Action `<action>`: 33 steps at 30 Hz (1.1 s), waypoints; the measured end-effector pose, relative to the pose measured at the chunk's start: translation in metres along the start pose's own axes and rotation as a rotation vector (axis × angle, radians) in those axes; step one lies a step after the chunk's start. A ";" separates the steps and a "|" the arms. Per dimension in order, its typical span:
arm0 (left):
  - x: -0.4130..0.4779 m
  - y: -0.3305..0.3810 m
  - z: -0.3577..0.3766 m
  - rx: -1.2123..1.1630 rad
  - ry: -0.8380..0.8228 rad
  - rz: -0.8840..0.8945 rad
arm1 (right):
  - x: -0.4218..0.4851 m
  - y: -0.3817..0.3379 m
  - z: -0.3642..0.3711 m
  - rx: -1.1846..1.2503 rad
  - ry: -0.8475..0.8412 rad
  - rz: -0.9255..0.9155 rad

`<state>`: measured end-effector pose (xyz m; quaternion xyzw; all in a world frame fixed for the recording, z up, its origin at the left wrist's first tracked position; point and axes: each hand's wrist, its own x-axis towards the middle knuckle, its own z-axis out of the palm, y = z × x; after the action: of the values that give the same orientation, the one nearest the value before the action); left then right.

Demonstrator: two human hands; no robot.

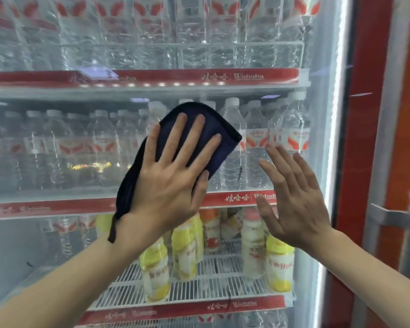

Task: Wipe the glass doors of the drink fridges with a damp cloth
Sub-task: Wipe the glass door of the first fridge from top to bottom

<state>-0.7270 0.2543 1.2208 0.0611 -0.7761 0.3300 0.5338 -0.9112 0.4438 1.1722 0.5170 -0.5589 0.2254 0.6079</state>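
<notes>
Left hand (173, 183) is spread flat, pressing the dark navy folded cloth (199, 129) onto the clear glass fridge door (57, 162) mid-height. Right hand (294, 197) is open, holding nothing, near the glass. With no real grip, the loose tail could slip and the cloth drop.

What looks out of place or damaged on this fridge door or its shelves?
Nothing stands out. The left hand presses the dark cloth flat on the glass door, the right hand is open beside it, and the bottles stand upright on their shelves.
</notes>
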 end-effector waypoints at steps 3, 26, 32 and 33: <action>-0.030 0.034 0.010 -0.034 -0.023 0.117 | 0.001 -0.001 -0.002 0.050 0.006 0.011; -0.041 0.091 0.022 -0.059 -0.121 0.379 | -0.026 0.068 -0.042 0.001 -0.111 -0.070; 0.080 0.037 -0.001 0.020 0.006 0.164 | -0.057 0.086 -0.053 -0.065 -0.236 -0.086; 0.088 0.041 -0.002 0.030 0.014 0.102 | -0.057 0.084 -0.054 -0.059 -0.243 -0.077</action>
<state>-0.7813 0.3101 1.2793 0.0269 -0.7695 0.3688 0.5207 -0.9740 0.5386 1.1604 0.5436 -0.6144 0.1210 0.5589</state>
